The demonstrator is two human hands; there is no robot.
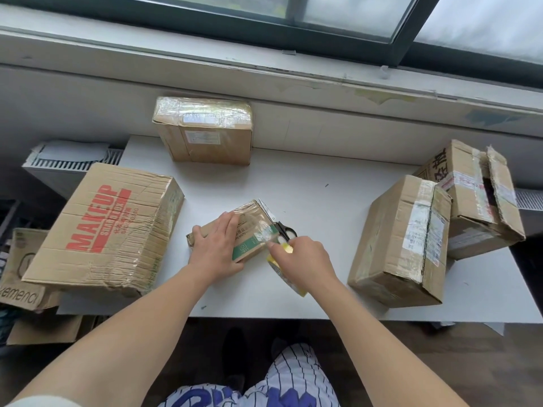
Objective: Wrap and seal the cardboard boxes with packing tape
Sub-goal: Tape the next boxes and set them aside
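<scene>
A small flat cardboard box (255, 227) with a green band lies in the middle of the white table (323, 195). My left hand (217, 245) lies flat on top of it, fingers straight, pressing it down. My right hand (302, 258) grips a roll of clear packing tape with a yellow core (286, 267) at the box's right end. A strip of clear tape runs from the roll onto the box top. Most of the roll is hidden under my right hand.
Black-handled scissors (283, 227) lie just behind the small box. A large MAKEUP box (105, 230) sits at the left, a taped box (205, 130) at the back, and two more boxes (402, 242) (476, 198) at the right. A window sill runs behind.
</scene>
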